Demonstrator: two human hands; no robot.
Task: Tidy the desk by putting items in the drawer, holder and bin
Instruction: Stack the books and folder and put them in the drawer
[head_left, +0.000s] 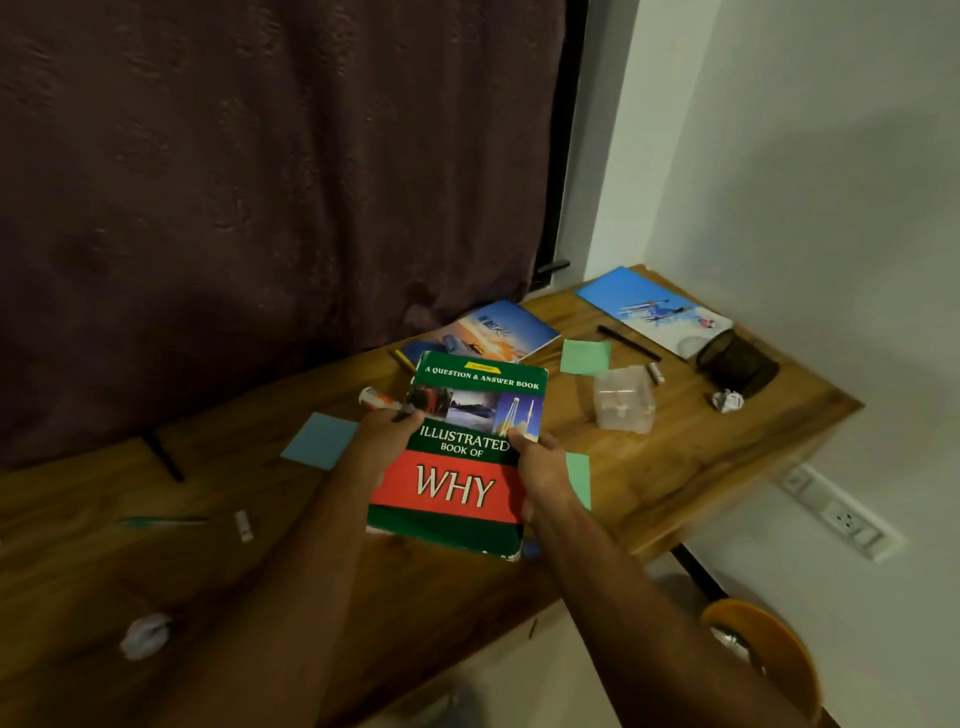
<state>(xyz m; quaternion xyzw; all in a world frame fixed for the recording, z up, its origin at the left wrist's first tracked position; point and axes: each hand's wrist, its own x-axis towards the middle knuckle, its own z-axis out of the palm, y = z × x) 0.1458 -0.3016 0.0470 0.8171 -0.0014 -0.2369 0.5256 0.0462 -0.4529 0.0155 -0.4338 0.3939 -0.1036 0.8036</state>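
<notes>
Two hands hold a green-and-red paperback titled "Illustrated Book of Why" (457, 452) above the wooden desk (701, 467), cover up and facing the camera. The left hand (387, 434) grips the book's left edge, and a dark, slim object, possibly a pen, appears pinched against the cover under its fingers; what it is cannot be told. The right hand (543, 467) grips the right edge, thumb on the cover. Just behind the book lie a landscape-printed notebook (498, 330) and a white-and-orange tube (376, 399); a pale blue sticky note (319, 440) lies to the left, a green sticky note (585, 357) behind and to the right, and another green note (579, 480) shows past the right hand. Farther right stand a clear plastic box (623, 399), a black mesh pen holder (735, 364) tipped on its side, a crumpled paper ball (727, 400), a black pen (628, 343) and a blue illustrated notebook (654, 312). On the left part of the desk lie a green pen (163, 521), a small white eraser (243, 525), a black pen (163, 457) and a second paper ball (145, 635). An orange bin (769, 649) stands on the floor at lower right. The step in hand is judged to be collecting the book for the drawer, which is not in view. The next move calls for locating and opening the drawer, probably freeing one hand, then laying the book flat inside.
</notes>
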